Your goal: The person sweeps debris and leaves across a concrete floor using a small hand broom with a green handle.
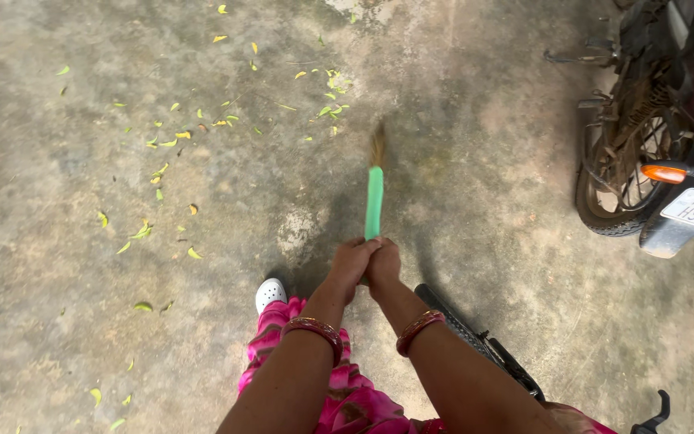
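You're out on a worn, patchy concrete floor (pixel 483 145), grey with darker stains. Little yellow-green leaves (pixel 162 173) are scattered across the left side. On the right there's a parked motorcycle (pixel 652 145), rear wheel and orange indicator showing. Soft, flat daylight, no harsh shadows.

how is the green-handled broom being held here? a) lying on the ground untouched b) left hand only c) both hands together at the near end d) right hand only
c: the left hand and the right hand are clasped side by side around the near end of the broom, whose bristle tip points away toward the scattered leaves on the concrete floor.
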